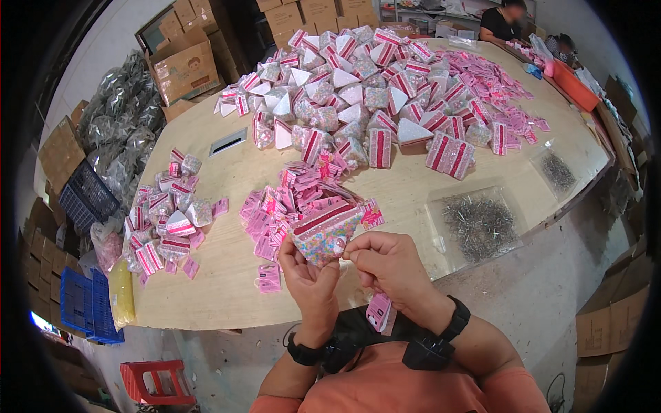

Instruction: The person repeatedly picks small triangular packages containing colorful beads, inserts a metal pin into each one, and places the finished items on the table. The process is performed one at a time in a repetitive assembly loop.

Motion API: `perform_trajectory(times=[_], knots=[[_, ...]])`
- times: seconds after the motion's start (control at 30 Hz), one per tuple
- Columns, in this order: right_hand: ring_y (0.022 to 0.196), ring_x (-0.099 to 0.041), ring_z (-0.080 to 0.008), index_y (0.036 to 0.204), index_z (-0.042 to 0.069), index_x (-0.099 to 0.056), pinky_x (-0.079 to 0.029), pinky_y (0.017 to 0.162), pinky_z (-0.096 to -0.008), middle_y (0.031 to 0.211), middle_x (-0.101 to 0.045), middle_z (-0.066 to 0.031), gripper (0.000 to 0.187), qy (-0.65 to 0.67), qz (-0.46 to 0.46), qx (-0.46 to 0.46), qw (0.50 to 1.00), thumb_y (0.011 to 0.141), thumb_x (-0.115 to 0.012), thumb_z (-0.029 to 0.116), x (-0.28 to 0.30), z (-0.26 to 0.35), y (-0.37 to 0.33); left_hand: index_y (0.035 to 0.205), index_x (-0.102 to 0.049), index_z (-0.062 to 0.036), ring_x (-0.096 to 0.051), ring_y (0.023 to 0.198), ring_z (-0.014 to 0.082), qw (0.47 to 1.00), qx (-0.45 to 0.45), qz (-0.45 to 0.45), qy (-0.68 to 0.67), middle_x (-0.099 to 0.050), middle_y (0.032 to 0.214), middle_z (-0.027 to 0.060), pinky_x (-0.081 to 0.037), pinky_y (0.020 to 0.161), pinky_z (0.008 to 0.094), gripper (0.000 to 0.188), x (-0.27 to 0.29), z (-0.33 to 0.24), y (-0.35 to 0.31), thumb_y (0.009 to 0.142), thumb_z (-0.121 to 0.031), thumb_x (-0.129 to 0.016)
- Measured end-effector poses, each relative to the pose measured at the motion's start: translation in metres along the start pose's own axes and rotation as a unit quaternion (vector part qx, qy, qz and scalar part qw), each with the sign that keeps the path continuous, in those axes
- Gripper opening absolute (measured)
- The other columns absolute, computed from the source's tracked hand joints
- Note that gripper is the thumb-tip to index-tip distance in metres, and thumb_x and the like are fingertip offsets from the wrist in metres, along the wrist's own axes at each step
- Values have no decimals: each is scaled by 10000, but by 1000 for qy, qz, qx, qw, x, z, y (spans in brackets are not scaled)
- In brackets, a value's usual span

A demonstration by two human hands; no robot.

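My left hand [310, 289] grips a cake-slice-shaped piece [326, 235] from below, tilted above the table's near edge. It has pink and dark red bands on top and a side of pastel sprinkles. At its lower right corner, my right hand [398, 270] pinches with thumb and forefinger; what lies between those fingertips is too small to make out. A pink card tag [379, 312] hangs under the curled fingers of that hand. Just beyond the slice spreads a pile of pink tags [265, 219], one of which lies by my left wrist.
A big heap of cake-slice pieces [351, 93] covers the far table [206, 289]. A smaller tagged group [175, 217] sits left. Small metal pins fill a clear tray [482, 227] and a bag [556, 171] at right. A red stool [158, 382] stands lower left. Another person [501, 26] sits far right.
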State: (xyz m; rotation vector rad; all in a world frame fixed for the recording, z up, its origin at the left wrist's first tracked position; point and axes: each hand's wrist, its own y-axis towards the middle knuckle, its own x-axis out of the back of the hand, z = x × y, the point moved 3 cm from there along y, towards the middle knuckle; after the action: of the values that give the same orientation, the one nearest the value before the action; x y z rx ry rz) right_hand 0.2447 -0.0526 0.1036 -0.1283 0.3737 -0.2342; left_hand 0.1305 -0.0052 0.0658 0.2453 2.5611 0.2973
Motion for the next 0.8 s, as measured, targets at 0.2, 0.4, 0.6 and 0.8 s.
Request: perform_trajectory(times=[0.2,0.4,0.6,0.8], knots=[[435,-420,-29,839,0,-608,-296,385,-178,547,-492,15,82,-5,3,6,1000,823,-539,40,0,-1,1,1277,-248,-11,-454,1080,202,999,-20,-9,26,-405,1177,133,-424,892,320,677,2,0,-1,683,87,-557],[456,-438,-34,833,-6,-615,-316,400,-179,561,-502,13,88,-27,0,21,999,823,-540,40,2,-2,0,1280,-241,10,-438,1100,209,988,-93,-1,125,-390,1190,143,-385,922,316,682,3,-3,0,678,93,-550],[474,-464,-39,827,-14,-623,-339,413,-177,585,-524,8,94,-71,5,54,996,811,-546,38,5,-2,3,1280,-241,21,-434,1105,211,973,-126,17,193,-396,1185,148,-359,936,320,687,5,-6,1,675,87,-559],[476,-464,-31,829,-6,-623,-338,411,-168,586,-522,15,89,-58,4,35,998,808,-555,46,7,-5,6,1278,-246,23,-436,1099,209,956,-141,32,256,-399,1186,148,-356,936,319,686,8,-6,4,672,75,-563]])
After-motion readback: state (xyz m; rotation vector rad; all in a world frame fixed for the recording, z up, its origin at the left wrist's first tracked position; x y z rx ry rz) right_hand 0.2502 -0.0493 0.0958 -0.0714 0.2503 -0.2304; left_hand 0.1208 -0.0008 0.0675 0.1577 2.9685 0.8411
